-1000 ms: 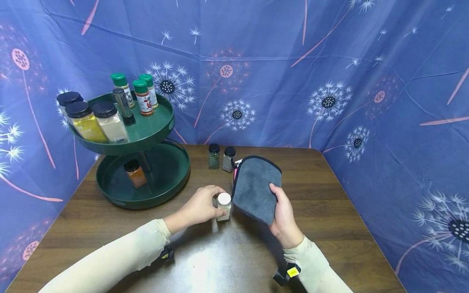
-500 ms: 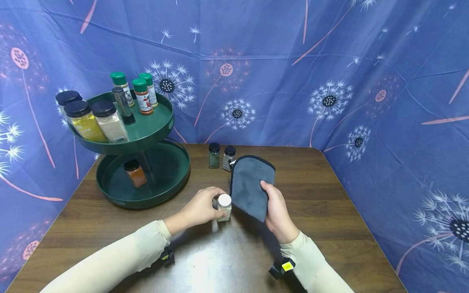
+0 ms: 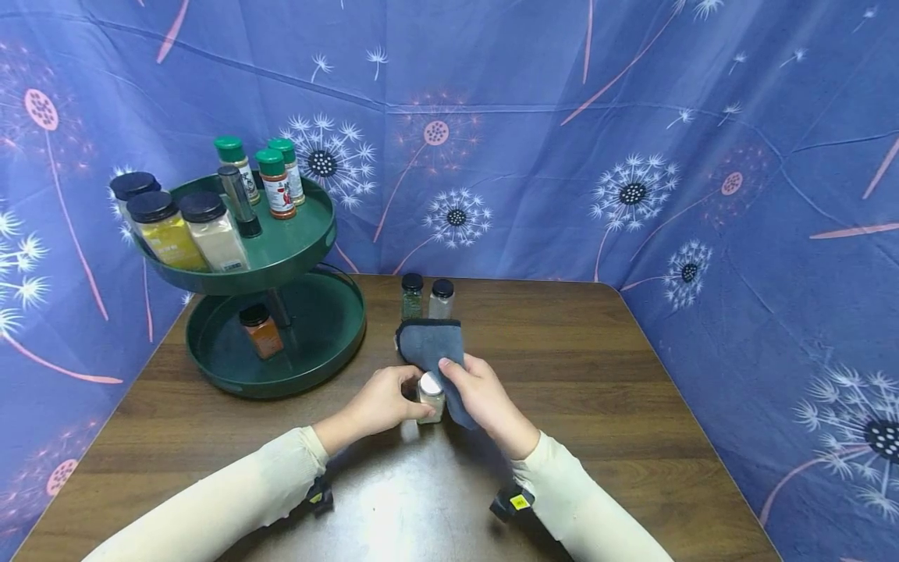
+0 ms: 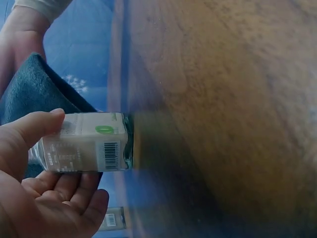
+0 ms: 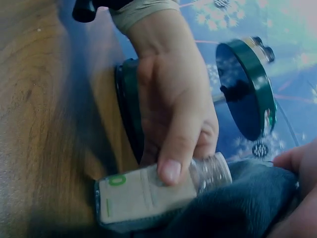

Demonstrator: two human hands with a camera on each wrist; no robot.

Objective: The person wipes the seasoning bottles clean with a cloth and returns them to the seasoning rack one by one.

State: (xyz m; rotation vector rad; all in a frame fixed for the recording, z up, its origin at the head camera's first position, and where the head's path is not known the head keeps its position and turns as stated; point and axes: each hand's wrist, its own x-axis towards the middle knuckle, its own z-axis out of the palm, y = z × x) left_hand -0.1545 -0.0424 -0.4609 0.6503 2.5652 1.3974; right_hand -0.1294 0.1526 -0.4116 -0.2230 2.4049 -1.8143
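The left hand (image 3: 375, 400) holds a small jar (image 3: 431, 407) between thumb and curled fingers. The jar stands upright on the table (image 3: 597, 390), between the two hands, white lid up. The right hand (image 3: 486, 398), near the left but apart from it, grips a grey cloth (image 3: 424, 339), thumb on the near face; the cloth lies against the jar's right side and spreads behind it. Beyond both hands stand a green-filled jar (image 3: 412, 303) and a pale jar (image 3: 442, 303), black-lidded. Left of the left hand is a green two-tier rack (image 3: 263, 280), bottles and jars (image 3: 168, 242) above, an orange jar (image 3: 265, 339) below
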